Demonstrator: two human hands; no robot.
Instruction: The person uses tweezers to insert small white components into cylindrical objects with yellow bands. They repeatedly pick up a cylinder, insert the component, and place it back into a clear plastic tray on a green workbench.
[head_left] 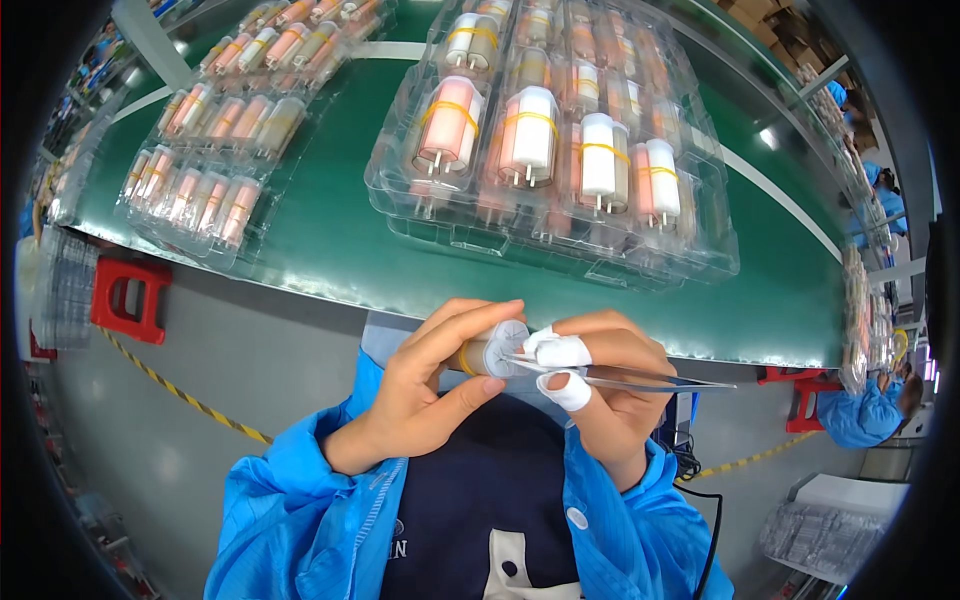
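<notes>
My left hand (425,385) is wrapped round a short cylinder (506,350) with a pale, round end face turned to the right and a yellow band behind it. Most of its body is hidden by my fingers. In my right hand (620,390), thumb and fingers pinch a pair of metal tweezers (660,381), whose tips meet the cylinder's end face. White wrapping covers the tips of that thumb and of the fingers beside it. Whether the tweezers grip anything small there, I cannot tell. Both hands are in front of my chest, at the near edge of the green table.
On the green table (330,230) stands a stack of clear plastic trays (480,235) with banded pink, white and grey cylinders (527,135). More filled trays (200,195) lie at the left. Red stools (132,298) stand below the table edge. A person in blue (862,412) is at the far right.
</notes>
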